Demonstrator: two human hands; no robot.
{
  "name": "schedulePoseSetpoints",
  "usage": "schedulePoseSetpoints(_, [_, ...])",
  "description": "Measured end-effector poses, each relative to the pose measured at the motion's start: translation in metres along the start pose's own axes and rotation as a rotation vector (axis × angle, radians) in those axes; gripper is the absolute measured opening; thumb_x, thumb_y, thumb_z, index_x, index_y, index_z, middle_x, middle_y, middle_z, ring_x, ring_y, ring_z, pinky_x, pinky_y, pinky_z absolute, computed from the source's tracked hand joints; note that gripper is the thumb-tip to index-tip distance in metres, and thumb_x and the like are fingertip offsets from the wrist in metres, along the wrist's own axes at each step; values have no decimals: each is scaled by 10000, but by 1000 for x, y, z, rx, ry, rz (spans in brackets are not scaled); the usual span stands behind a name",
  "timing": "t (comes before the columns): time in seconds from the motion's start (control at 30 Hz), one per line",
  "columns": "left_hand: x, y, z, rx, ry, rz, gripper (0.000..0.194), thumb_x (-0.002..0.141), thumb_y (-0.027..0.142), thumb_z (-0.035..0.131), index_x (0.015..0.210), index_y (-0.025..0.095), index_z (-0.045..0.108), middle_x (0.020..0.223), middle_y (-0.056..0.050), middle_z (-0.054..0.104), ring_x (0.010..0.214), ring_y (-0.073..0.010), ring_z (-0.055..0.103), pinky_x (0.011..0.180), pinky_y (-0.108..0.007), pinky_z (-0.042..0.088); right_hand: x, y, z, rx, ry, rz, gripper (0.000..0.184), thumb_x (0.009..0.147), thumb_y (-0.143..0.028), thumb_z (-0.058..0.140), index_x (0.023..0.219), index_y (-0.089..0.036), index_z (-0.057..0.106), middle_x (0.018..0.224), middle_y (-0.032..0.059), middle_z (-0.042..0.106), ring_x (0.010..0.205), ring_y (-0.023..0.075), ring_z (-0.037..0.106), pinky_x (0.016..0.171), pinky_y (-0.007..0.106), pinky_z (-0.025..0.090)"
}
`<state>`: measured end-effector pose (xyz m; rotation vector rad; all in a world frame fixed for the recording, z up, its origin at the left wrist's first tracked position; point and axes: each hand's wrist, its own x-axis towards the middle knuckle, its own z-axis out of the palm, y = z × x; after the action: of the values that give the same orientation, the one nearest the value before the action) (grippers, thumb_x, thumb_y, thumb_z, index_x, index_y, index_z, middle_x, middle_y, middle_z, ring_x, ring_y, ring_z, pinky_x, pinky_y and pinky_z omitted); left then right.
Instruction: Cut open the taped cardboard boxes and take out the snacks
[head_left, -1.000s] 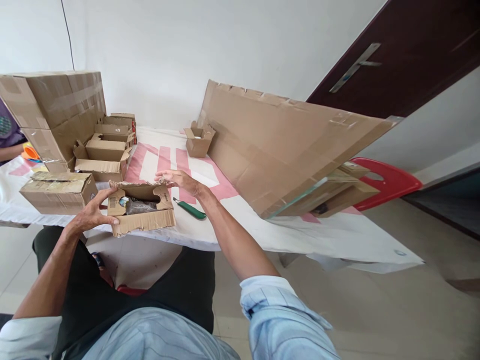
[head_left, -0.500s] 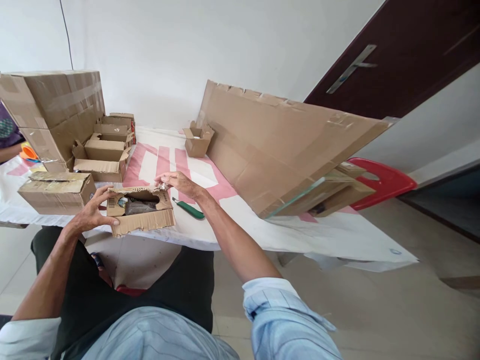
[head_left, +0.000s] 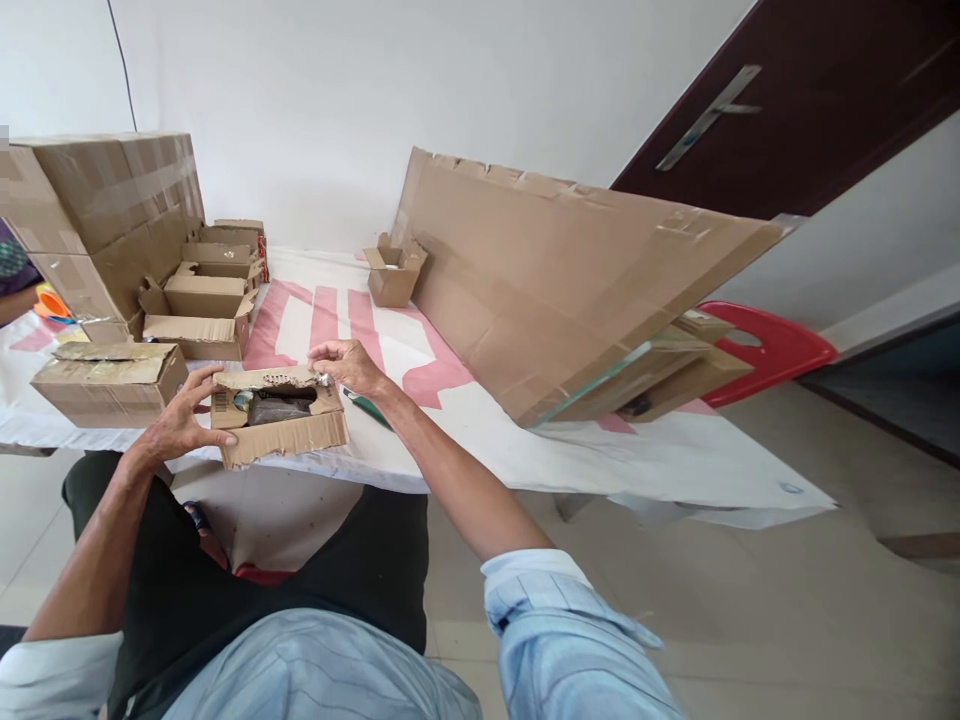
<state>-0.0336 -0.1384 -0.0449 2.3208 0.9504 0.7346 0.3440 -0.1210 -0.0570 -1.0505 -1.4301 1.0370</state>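
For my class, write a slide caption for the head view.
Left hand grips a torn-edged cardboard box while the right hand is at its far right corner.

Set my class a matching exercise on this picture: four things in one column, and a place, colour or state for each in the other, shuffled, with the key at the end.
Things
1. Left hand
2. Green cutter
3. Small open box
4. Door

Places, colours and states
A. Close beside the large cardboard panel
B. Dark red-brown, with a metal handle
C. Holding one end of the torn-edged box
D. On the cloth, partly hidden behind the right forearm

Right pairs: 1-C, 2-D, 3-A, 4-B
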Motion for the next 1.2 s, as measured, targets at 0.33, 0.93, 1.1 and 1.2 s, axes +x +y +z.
schedulePoseSetpoints(0.33, [4,-8,0,24,24,-43,1026,737,905,963,1544,307,758,1719,-155,574,1550,-460,631,1082,-548,721,-9,-3,6,-58,305,-207,254,795,-418,812,970,-235,826,904,29,805,868,218,753,852,377,649])
schedulePoseSetpoints(0.93, [6,-16,0,-22,152,-109,918,856,901,872,1516,273,763,1750,-185,594,1615,-473,584,1081,-535,696,-54,-88,3,229,260,-161,422,812,-557,967,1067,-263,802,1040,31,879,878,182,789,825,341,700])
schedulePoseSetpoints(1.1, [6,16,1,101,435,-22,644,944,789,858,1299,253,840,1497,-163,713,1381,-394,709,1020,-520,696,-78,-83,26,344,159,-70,462,785,-573,1004,1062,-262,805,1086,45,898,898,201,819,771,324,696])
schedulePoseSetpoints(1.2, [3,56,9,45,526,92,485,1047,685,814,1241,244,869,1273,-122,790,1124,-288,768,898,-410,685,-90,-82,38,351,113,-46,430,806,-560,1002,1050,-258,818,1113,51,902,900,197,821,763,311,692])
